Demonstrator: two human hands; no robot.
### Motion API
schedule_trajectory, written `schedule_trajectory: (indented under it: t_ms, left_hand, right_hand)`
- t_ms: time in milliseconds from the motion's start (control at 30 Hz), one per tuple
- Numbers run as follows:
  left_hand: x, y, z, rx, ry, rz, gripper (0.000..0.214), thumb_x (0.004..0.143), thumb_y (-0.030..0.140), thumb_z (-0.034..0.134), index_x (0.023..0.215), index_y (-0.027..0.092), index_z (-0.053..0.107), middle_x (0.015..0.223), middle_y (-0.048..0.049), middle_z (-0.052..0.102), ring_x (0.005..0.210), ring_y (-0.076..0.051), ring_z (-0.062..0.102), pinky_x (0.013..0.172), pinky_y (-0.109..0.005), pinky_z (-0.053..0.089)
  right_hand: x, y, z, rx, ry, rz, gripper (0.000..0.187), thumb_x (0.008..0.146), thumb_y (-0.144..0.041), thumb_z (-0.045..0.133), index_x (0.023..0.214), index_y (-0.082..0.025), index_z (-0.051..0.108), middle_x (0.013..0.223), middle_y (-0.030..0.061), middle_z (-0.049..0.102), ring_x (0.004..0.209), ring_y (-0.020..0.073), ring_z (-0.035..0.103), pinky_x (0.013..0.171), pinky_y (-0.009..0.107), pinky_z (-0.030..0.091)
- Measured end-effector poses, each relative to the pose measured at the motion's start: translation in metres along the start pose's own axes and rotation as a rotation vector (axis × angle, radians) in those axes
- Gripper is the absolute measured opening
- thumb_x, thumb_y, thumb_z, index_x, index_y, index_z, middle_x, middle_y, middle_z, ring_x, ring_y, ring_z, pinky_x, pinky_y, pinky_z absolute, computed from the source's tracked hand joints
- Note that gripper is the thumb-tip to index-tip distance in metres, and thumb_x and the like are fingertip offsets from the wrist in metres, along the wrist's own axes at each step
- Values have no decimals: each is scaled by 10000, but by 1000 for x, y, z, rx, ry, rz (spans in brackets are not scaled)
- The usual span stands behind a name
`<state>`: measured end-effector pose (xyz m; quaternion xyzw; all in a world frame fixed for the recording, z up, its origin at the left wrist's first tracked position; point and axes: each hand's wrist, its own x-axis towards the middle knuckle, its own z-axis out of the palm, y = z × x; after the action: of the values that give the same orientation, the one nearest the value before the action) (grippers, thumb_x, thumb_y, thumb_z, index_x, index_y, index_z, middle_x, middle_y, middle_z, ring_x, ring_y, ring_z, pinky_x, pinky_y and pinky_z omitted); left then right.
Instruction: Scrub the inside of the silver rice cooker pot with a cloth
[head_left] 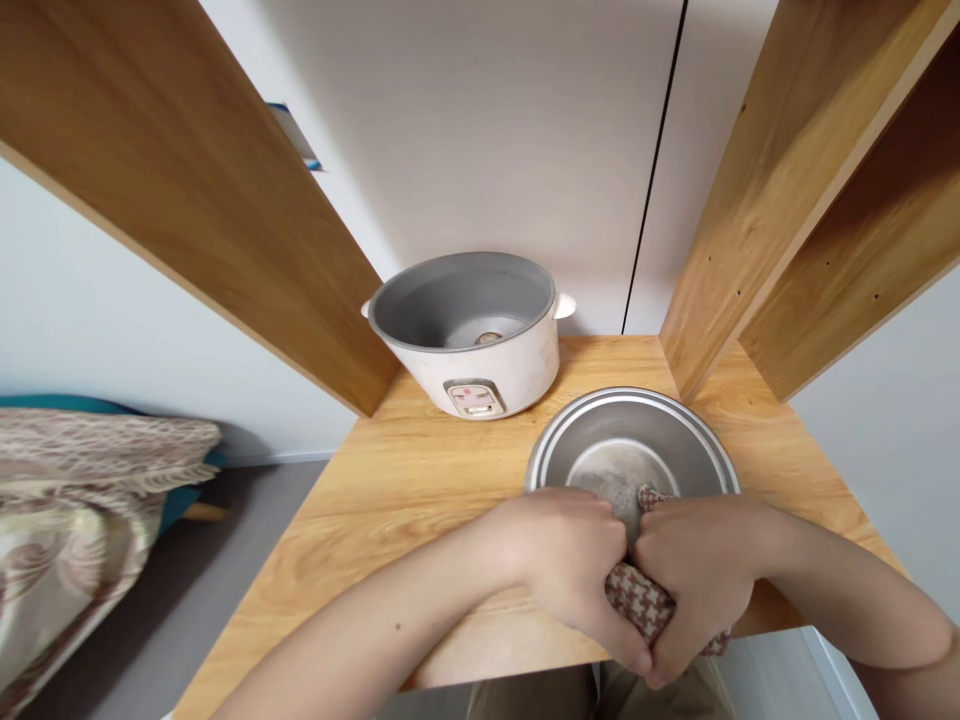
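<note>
A brown-and-white houndstooth cloth (640, 602) is bunched between my two hands, low over the near side of a round grey metal vessel. My left hand (574, 560) is closed around one side of the cloth, and my right hand (701, 570) grips the other, thumbs meeting at the front. One end of the cloth pokes up behind the fingers, and another bit shows below my right hand. The metal vessel (559, 455), a shallow pan or upturned lid by its look, has a pale, stained bottom; my hands hide its near rim. Behind it stands a white rice cooker body (517, 375), uncovered, with a grey interior.
Everything stands on a wooden shelf board (352, 510). Wooden uprights rise at the left (225, 220) and right (780, 180), with a white wall panel (487, 130) behind. A patterned fringed fabric (90, 480) hangs at the far left above the grey floor (210, 560).
</note>
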<state>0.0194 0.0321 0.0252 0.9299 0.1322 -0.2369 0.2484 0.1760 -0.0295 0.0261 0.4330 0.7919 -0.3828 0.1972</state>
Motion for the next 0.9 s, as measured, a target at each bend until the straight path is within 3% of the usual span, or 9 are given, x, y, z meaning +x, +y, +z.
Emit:
schedule_trajectory:
  t_ms: [600,900]
  left_hand:
    - [-1,0,0,24,-7,-22,764,592,877,554,780,181,807,610,-96,707,437,-182,508,409,-320,370]
    - [-2,-9,-1,22,73,12,813,798,860,338,706,185,782,551,-92,659,450,-177,515,424,-321,337]
  right_hand:
    - [-5,-5,-2,41,7,-1,470,665,-672,643,574,-212,663,573,-7,637,562,160,544,596,296,424]
    - [-5,-5,4,25,62,-64,490,751,-659,589,560,-216,669,548,6,616,588,178,550,624,309,431]
